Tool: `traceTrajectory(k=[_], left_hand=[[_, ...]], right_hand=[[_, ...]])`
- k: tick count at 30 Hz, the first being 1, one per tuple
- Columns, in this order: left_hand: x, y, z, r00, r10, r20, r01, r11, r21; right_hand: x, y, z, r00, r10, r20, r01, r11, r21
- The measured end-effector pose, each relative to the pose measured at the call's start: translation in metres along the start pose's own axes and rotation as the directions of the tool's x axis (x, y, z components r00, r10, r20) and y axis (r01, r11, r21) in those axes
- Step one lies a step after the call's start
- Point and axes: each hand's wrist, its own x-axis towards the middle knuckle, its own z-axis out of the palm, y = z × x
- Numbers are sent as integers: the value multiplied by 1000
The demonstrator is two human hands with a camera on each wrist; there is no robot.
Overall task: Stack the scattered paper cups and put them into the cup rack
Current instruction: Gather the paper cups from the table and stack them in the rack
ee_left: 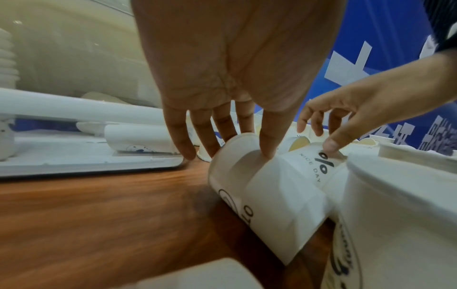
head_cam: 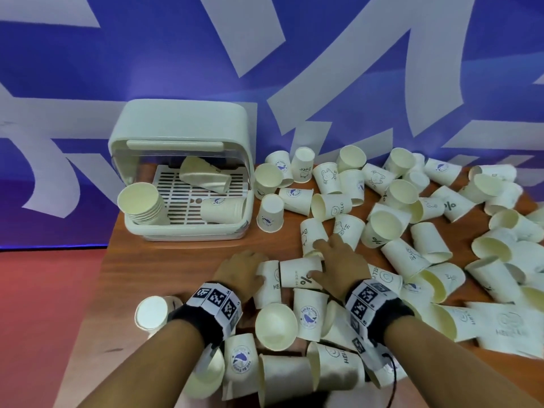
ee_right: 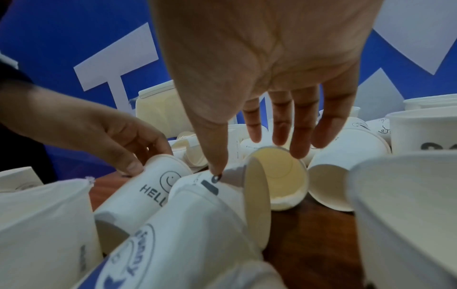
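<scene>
Loose cups [head_cam: 275, 326] lay nearest me. Beyond, my left hand [head_cam: 244, 270] pinched the HELLO cup [head_cam: 269, 282] and my right hand [head_cam: 338, 265] the % cup [head_cam: 300, 272]: nesting step. Next: align rim to base, then carry to the rack [head_cam: 188, 225] beyond.

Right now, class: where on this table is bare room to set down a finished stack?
Bare wood lies between the cup rack, the table's left edge and the left hand. Right of the rack, scattered cups crowd the table; cups also cluster around both wrists.
</scene>
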Motion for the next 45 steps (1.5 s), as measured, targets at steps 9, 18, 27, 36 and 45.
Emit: traceTrajectory(k=[9,18,27,36,45], left_hand=[[-6,5,-20,991,1,-131,-14,995,-98],[-50,-22,-78,927,44,-372,-46,999,5],[-95,-78,-141,785,120,-607,-89,993,81],[-105,-139,-182,723,80,-686,-60,997,53],[-99,-171,-184,756,136,-641,-113,991,78]], right_hand=[[-5,-6,4,995,92,25,-95,937,337],[0,-42,-37,994,-72,-77,91,950,298],[19,-113,-73,970,-212,-118,216,976,25],[30,-184,-99,939,-288,-188,276,957,-91],[38,-231,-104,921,-300,-248,284,954,-98]])
